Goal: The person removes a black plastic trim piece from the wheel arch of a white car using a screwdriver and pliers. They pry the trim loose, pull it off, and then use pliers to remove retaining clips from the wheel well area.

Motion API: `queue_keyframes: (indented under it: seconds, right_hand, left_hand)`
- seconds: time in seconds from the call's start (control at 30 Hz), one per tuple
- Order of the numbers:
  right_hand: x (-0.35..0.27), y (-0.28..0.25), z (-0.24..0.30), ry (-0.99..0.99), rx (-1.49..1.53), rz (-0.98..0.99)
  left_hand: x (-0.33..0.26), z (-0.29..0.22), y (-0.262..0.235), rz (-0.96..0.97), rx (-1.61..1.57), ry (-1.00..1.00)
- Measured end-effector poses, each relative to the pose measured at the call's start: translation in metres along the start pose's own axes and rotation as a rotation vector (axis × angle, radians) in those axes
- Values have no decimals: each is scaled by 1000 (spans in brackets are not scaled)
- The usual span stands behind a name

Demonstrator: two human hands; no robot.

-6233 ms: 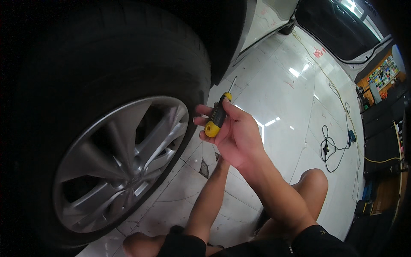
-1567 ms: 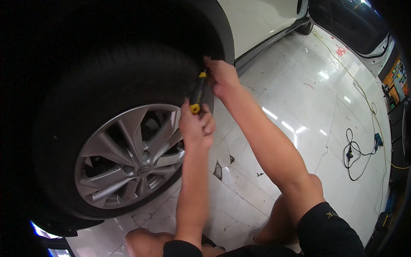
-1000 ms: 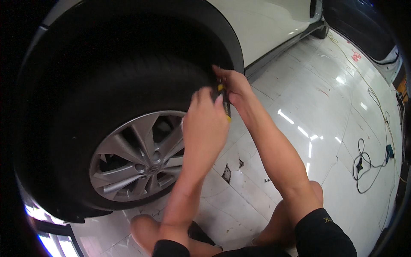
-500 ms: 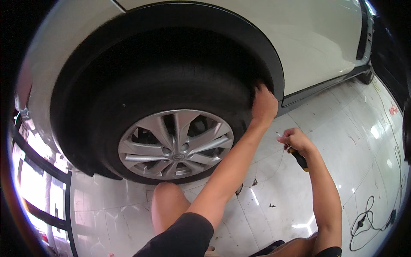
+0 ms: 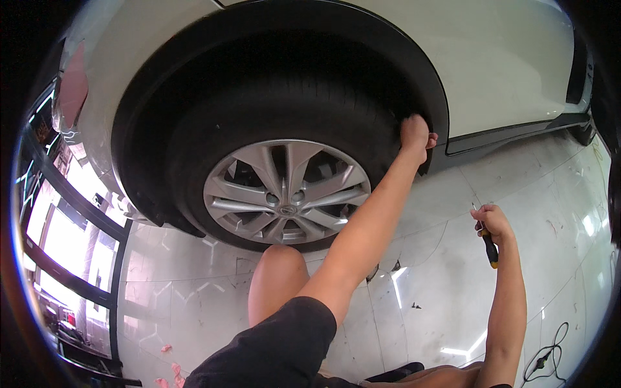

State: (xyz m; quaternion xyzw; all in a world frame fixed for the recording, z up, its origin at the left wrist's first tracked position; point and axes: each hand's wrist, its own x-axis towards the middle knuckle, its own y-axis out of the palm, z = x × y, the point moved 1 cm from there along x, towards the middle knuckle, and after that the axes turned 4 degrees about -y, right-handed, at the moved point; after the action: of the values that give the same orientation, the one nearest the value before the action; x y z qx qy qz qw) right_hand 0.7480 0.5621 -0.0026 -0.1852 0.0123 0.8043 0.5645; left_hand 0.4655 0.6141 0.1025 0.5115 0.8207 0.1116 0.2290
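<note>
My left hand (image 5: 416,137) is at the rear edge of the wheel arch trim (image 5: 437,97), beside the tyre (image 5: 278,107). Its fingers are curled in; whatever they grip, if anything, is hidden in the dark of the arch. Lower and to the right, my right hand (image 5: 495,223) holds a screwdriver (image 5: 491,251) with a black and yellow handle, away from the car. The handle hangs below the fist, and a thin metal shaft shows above the fingers. The silver alloy wheel (image 5: 288,210) stands in front of me, left of my left forearm.
The light-coloured car body (image 5: 504,58) rises above the wheel, with a dark sill (image 5: 517,132) on the right. My bent knee (image 5: 278,268) is close under the tyre. A black cable (image 5: 550,355) lies on the glossy tiled floor (image 5: 446,284). Pink scraps (image 5: 174,372) lie lower left.
My right hand with the screwdriver has moved right and nearer, farther from my left hand. The left hand has turned at the arch edge. The view has shifted slightly.
</note>
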Motion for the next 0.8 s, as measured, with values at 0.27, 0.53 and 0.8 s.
queue_keyframes:
  seconds: [0.27, 0.53, 0.8]
  right_hand:
    - [2, -1, -3, 9, -120, -69]
    - [10, 70, -73, 179, -486, 62]
    - [-2, 110, -113, 83, -1014, 135]
  left_hand:
    - [20, 29, 16, -380, 890, 737]
    - [39, 19, 23, -179, 565, 310]
    - [-16, 29, 21, 12, 212, 389]
